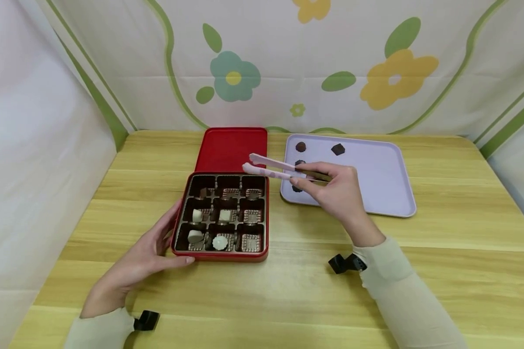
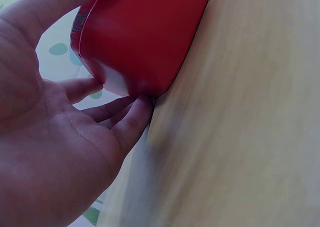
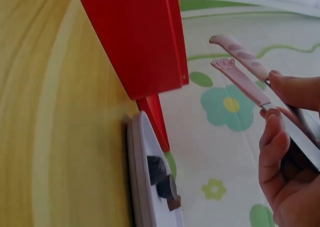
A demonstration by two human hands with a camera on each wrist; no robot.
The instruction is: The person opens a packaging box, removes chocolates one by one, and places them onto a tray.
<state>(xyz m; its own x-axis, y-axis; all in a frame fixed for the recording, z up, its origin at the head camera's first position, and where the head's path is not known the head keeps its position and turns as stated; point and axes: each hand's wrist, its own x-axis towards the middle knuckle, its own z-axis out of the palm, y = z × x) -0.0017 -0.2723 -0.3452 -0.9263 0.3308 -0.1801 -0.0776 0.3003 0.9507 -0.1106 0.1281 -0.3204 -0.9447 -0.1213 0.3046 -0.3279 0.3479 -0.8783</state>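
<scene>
My right hand pinches a pair of pink tongs between thumb and fingers. The tong tips stand apart in the air above the box's back right corner, with nothing between them. My left hand holds the red chocolate box at its front left corner, thumb along the front and fingers against the left side. A divided brown insert fills the box. In it lie a dark chocolate at the back left and several white chocolates in the middle and front rows; the right column holds none.
Behind the box lies its red lid. A pale lilac tray to the right carries several dark chocolates, some partly hidden by the right hand and tongs. A flowered curtain borders the wooden table.
</scene>
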